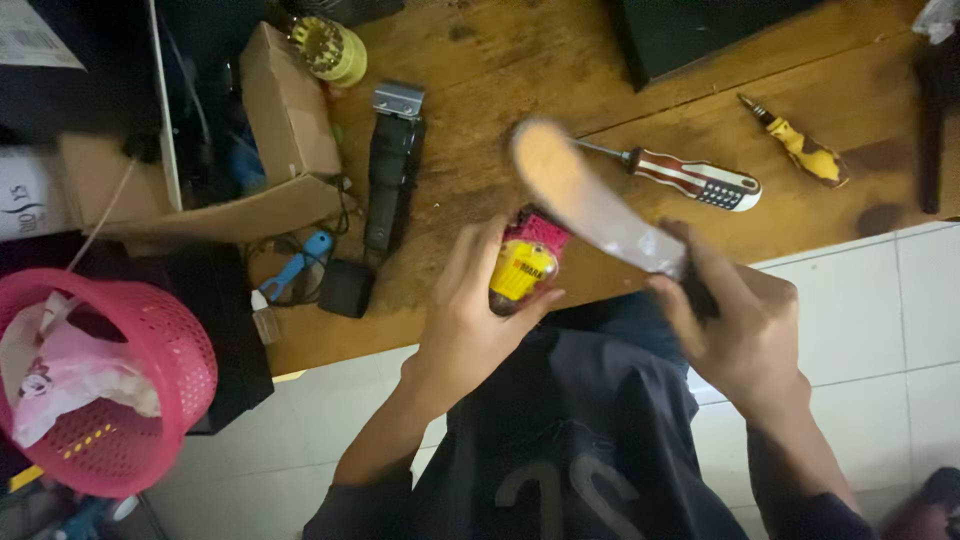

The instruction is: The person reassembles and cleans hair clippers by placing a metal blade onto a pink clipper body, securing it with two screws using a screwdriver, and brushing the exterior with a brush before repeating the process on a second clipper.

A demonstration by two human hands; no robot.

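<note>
A person's left hand [470, 320] wraps its fingers around a small red-and-yellow device [522, 268], held at the near edge of a wooden tabletop [480, 60]. The right hand [735, 325] is closed on the dark handle of a brush [590, 200] (blurred), its pale head raised above the device. On the tabletop lie a striped screwdriver [690, 178], a yellow screwdriver [800, 145] and a black clipper [392, 160]. A pink basket [150, 340] stands far left.

Hidden and blurred parts

The knife [590, 200] blade is motion-blurred, its handle buried in the right hand [735, 325]; the left hand [470, 320] covers much of the small can [522, 268].
</note>
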